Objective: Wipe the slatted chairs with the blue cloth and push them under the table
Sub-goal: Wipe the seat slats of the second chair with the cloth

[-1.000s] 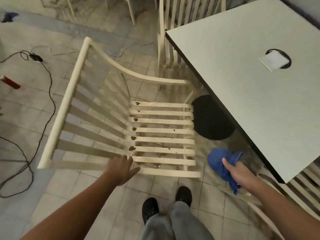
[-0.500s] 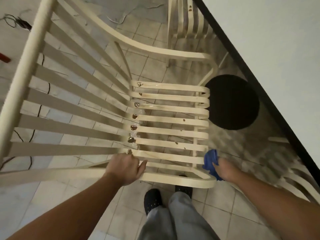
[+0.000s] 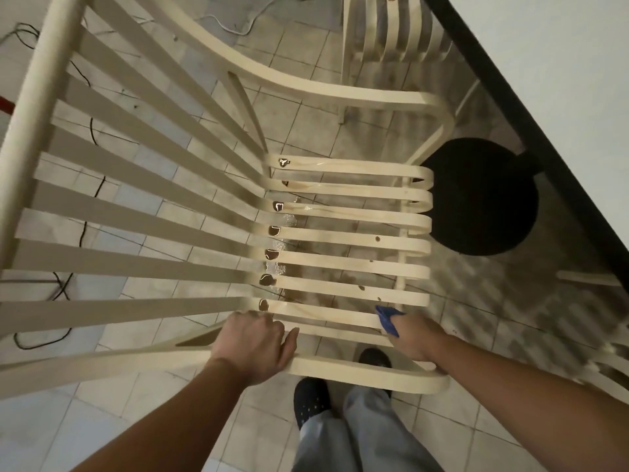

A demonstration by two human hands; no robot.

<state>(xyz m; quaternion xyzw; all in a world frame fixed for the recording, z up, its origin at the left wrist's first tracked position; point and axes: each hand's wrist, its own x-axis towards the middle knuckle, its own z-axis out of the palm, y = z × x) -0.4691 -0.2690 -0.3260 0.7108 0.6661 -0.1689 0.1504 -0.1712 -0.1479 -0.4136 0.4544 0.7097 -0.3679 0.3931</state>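
The slatted chair looks stiff yet light, best slid by its armrest; its wet seat slats are likely slick. The left hand curls its fingers over the near armrest at six o'clock. The right hand pinches the soft blue cloth against the seat's five-o'clock corner, the cloth poking out beyond its fingers. The table stands at two o'clock.

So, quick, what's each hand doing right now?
Left hand grips the slatted chair by its armrest.
Right hand holds the blue cloth on the seat.
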